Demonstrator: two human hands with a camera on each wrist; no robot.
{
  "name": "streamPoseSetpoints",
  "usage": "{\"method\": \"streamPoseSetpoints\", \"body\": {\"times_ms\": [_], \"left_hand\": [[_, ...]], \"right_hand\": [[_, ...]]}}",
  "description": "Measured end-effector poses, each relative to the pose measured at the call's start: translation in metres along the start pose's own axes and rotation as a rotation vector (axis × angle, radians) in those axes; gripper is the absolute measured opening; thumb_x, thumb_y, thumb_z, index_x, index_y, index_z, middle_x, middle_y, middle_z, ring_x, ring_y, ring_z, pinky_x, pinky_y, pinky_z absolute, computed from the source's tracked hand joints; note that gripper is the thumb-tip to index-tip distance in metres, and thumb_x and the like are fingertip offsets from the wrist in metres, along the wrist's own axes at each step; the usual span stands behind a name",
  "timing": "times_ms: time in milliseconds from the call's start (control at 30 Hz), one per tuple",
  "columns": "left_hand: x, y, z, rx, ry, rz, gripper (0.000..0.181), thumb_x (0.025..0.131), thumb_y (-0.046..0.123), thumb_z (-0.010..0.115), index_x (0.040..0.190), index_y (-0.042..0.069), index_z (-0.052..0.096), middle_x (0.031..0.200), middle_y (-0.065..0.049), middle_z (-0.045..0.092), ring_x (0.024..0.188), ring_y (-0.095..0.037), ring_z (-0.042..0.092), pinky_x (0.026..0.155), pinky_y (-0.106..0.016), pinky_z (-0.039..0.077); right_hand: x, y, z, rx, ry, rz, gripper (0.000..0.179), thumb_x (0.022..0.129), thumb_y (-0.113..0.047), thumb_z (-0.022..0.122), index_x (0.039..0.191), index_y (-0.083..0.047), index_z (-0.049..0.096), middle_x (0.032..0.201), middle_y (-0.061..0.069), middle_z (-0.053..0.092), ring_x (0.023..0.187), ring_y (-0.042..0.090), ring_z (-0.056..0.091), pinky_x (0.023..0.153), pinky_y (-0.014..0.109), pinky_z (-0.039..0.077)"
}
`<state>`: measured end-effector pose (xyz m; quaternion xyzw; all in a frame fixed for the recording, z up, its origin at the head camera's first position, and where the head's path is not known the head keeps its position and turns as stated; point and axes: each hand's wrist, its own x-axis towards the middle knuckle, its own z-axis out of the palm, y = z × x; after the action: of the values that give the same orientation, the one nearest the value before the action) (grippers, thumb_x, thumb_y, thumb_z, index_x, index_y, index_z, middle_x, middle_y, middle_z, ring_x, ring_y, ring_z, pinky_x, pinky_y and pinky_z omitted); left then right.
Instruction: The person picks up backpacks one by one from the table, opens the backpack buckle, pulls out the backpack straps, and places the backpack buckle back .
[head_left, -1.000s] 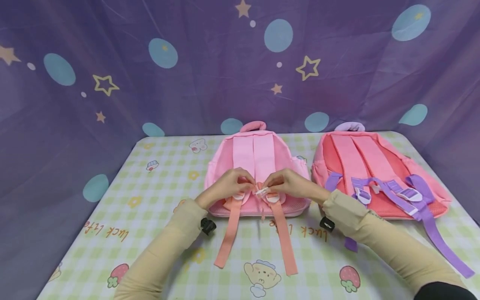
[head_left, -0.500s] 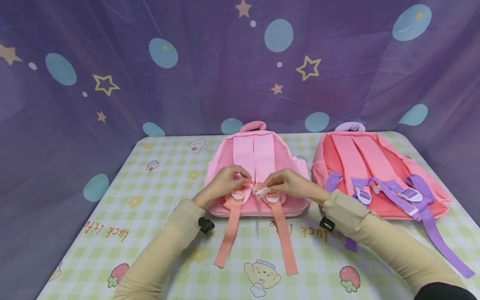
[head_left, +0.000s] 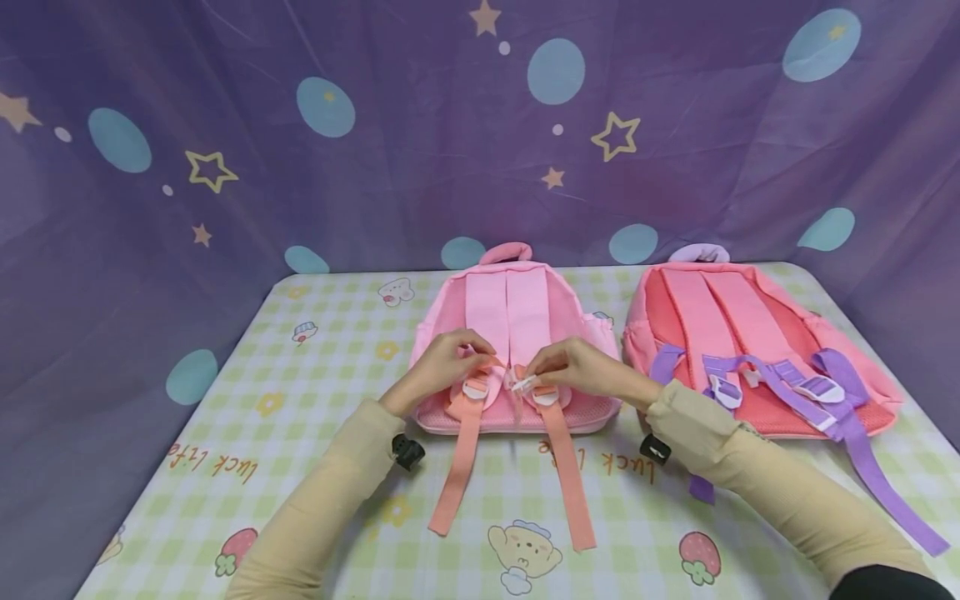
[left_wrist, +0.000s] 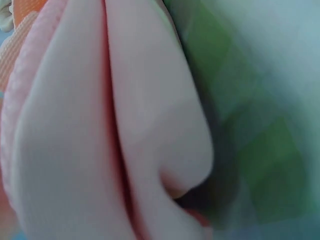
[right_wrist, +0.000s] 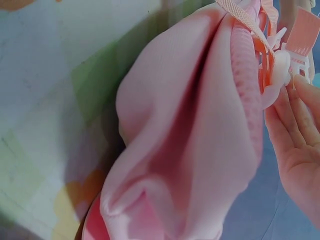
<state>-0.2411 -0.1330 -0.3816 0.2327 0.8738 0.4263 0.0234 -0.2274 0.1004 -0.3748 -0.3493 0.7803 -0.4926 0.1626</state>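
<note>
A light pink backpack [head_left: 441, 312] lies on the table with its strap side up. My left hand [head_left: 444, 364] pinches orange webbing [head_left: 491, 361] just left of the middle of the backpack. Close by on the right, my right hand [head_left: 581, 367] holds a white plastic buckle [head_left: 524, 383] between thumb and fingers. In the right wrist view the fingers of that hand [right_wrist: 302, 145] touch the white buckle [right_wrist: 299, 62], with an orange strap [right_wrist: 304, 32] at it. The left wrist view has only the pink backpack side [left_wrist: 65, 140] and some orange webbing; the left hand is hidden there.
A coral backpack [head_left: 660, 296] with purple straps [head_left: 870, 467] lies to the right, close to my right forearm. Two loose orange strap ends [head_left: 457, 492] hang toward me on the checked tablecloth [head_left: 322, 392]. A purple curtain [head_left: 420, 150] stands behind the table.
My left hand has moved slightly left, away from the buckle, with the orange webbing between its fingers. The thin strip dangling below the buckle has risen a little. My right hand stays in place.
</note>
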Motion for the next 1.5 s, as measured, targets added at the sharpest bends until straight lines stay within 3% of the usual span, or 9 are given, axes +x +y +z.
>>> {"method": "streamPoseSetpoints", "body": {"times_ms": [600, 833, 1167, 1500], "left_hand": [[-0.001, 0.001, -0.001, -0.007, -0.005, 0.055, 0.008, 0.08, 0.003, 0.062, 0.086, 0.003, 0.067, 0.083, -0.005, 0.063, 0.08, -0.016, 0.056, 0.078, -0.033, 0.044], [-0.002, -0.002, -0.001, 0.012, 0.011, 0.024, 0.008, 0.081, 0.002, 0.06, 0.085, 0.004, 0.067, 0.086, -0.005, 0.062, 0.082, -0.017, 0.056, 0.076, -0.031, 0.046], [-0.003, -0.006, -0.002, 0.002, 0.013, 0.026, 0.009, 0.081, 0.0, 0.06, 0.085, 0.004, 0.067, 0.086, -0.005, 0.062, 0.082, -0.018, 0.056, 0.075, -0.031, 0.046], [-0.008, 0.0, -0.003, 0.022, 0.004, 0.062, 0.013, 0.08, -0.004, 0.057, 0.085, 0.004, 0.067, 0.087, -0.005, 0.061, 0.084, -0.017, 0.055, 0.074, -0.03, 0.046]], "right_hand": [[-0.003, -0.002, 0.001, 0.003, -0.005, -0.005, 0.013, 0.08, 0.001, 0.06, 0.091, 0.005, 0.065, 0.089, 0.013, 0.066, 0.081, 0.011, 0.061, 0.071, 0.024, 0.049], [-0.006, -0.004, 0.004, 0.02, -0.025, -0.03, 0.011, 0.08, 0.004, 0.06, 0.089, 0.007, 0.064, 0.087, 0.015, 0.066, 0.084, 0.012, 0.061, 0.074, 0.025, 0.049], [-0.011, -0.008, 0.007, -0.081, -0.012, -0.028, 0.008, 0.079, -0.002, 0.062, 0.086, 0.001, 0.067, 0.083, 0.009, 0.067, 0.076, 0.008, 0.06, 0.066, 0.023, 0.049], [-0.022, -0.009, 0.017, -0.26, 0.058, -0.147, 0.009, 0.074, 0.0, 0.066, 0.082, -0.003, 0.069, 0.079, 0.002, 0.066, 0.073, 0.007, 0.057, 0.07, 0.025, 0.048]]}}
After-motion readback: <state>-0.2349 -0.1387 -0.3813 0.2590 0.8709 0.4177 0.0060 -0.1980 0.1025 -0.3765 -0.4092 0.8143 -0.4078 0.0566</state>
